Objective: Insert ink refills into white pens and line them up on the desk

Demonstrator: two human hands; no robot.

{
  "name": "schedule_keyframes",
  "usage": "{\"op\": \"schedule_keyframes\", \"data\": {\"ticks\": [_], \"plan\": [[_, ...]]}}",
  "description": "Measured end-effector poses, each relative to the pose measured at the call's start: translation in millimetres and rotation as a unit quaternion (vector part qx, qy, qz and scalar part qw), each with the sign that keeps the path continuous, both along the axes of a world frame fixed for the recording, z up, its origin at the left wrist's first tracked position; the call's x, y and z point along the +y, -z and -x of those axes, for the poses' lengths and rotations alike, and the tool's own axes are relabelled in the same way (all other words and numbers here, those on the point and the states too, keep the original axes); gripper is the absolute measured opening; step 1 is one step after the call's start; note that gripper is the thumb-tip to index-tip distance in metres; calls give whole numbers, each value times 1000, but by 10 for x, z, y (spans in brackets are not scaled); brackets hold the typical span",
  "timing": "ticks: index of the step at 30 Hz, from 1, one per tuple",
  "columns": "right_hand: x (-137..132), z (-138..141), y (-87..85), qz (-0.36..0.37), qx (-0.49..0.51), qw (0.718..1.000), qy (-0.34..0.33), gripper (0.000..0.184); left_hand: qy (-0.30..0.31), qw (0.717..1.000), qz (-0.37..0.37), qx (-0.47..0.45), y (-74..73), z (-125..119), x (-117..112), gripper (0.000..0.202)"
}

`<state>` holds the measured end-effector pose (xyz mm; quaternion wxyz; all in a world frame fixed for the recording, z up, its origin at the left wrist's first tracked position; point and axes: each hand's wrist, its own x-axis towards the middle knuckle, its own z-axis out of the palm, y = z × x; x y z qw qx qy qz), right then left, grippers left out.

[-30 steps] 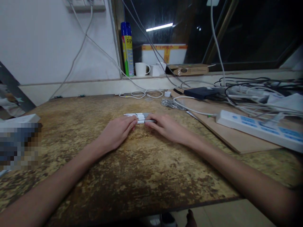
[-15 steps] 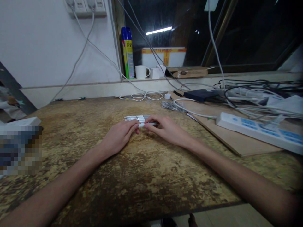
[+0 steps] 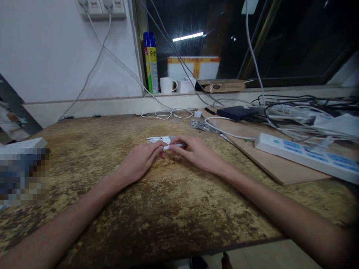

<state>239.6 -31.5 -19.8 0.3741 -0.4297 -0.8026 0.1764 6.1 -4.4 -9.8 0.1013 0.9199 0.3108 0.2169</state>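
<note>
A small row of white pens (image 3: pixel 160 139) lies side by side on the worn brown table (image 3: pixel 168 209). My left hand (image 3: pixel 141 158) rests on the table with its fingertips pressed together on the nearest pen. My right hand (image 3: pixel 198 153) comes in from the other side, and its fingers are closed on the same pen. Both hands meet at the near edge of the row and hide part of it.
A white power strip (image 3: pixel 303 157) lies on a board at the right, with tangled cables (image 3: pixel 294 108) behind it. On the sill stand a spray can (image 3: pixel 151 61), a white mug (image 3: pixel 167 85) and a flat box (image 3: pixel 221 86). A white box (image 3: pixel 24 144) sits at the left edge.
The hands have barely shifted; both stay on the pens. The view has tilted slightly, so the wall sockets now show at the top.
</note>
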Motion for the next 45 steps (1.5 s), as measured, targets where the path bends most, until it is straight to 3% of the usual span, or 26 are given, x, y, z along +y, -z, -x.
{"op": "schedule_keyframes", "data": {"ticks": [3, 9, 16, 20, 30, 37, 45], "plan": [[-2, 0, -5, 4, -27, 1000, 12, 26, -1, 1000, -5, 0, 1, -10, -12, 31], [13, 11, 3, -25, 11, 1000, -10, 9, -2, 1000, -14, -3, 10, -19, -11, 29], [1, 23, -27, 18, 37, 999, -3, 21, 5, 1000, -15, -22, -19, -49, -45, 29], [25, 4, -17, 19, 54, 998, -27, 13, 0, 1000, -11, -25, -7, -53, -39, 29], [66, -21, 8, 74, 75, 994, -24, 22, -1, 1000, -2, -24, -14, -56, -49, 29], [105, -14, 27, 52, 108, 992, -30, 18, 4, 999, 2, -37, -30, -70, -54, 30], [98, -56, 4, 113, 124, 985, -36, 24, 7, 999, 2, -38, -37, -73, -58, 31]]}}
